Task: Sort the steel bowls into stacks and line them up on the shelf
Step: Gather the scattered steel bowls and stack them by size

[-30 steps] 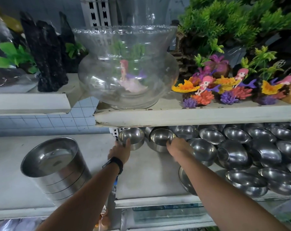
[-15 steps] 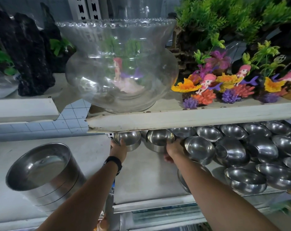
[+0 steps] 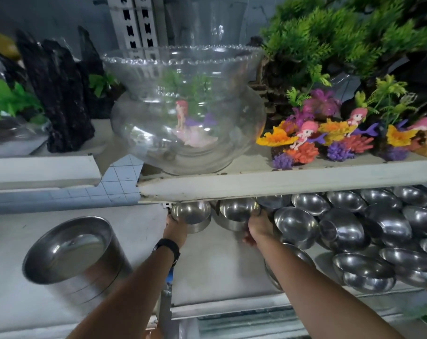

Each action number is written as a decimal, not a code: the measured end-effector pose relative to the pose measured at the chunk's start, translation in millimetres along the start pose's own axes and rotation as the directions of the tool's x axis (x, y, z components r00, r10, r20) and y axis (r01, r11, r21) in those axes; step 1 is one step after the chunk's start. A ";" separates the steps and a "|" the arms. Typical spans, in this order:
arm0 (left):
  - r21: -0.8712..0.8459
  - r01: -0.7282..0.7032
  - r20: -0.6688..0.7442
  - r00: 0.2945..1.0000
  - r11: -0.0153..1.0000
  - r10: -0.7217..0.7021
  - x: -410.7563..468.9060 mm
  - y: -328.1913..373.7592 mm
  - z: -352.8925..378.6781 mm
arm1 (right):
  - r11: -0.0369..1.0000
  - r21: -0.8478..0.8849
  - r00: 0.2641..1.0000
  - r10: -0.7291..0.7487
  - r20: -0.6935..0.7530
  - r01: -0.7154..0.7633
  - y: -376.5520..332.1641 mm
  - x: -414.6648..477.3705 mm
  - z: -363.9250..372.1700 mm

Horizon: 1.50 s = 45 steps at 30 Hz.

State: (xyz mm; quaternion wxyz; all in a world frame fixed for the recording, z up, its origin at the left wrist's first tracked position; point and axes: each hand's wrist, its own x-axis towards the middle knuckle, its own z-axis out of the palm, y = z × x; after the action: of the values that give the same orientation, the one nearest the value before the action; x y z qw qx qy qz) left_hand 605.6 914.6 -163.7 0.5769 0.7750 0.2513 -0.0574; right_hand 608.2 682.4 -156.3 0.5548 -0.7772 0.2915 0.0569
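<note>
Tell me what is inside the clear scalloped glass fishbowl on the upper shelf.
A pink-haired mermaid figurine with a purple tail, on a pale pink base. Through the glass green plants show; inside or behind, cannot tell.

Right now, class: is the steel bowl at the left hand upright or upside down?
Upright: the steel bowl shows its shiny hollow above and base ring below; the left hand grips its near side.

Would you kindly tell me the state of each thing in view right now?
Leftmost bowl: upright, gripped by left hand.
Second bowl: upright, gripped by right hand.
Loose bowls: unsorted, tilted, overlapping.
Steel container: upright, open-topped.
Glass fishbowl: upright, mermaid figure inside.
</note>
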 end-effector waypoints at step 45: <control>0.287 -0.126 -0.046 0.988 0.950 0.145 -110.0 -53.8 -27.9 | 0.978 0.012 0.972 -0.207 0.109 0.207 1.0 -76.2 -58.6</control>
State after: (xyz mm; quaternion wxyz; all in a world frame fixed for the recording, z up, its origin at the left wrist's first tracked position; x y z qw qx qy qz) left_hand 480.0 915.9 -159.4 0.4539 0.8665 0.2058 -0.0271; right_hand 531.2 659.5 -103.6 0.5729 -0.7990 0.1779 0.0415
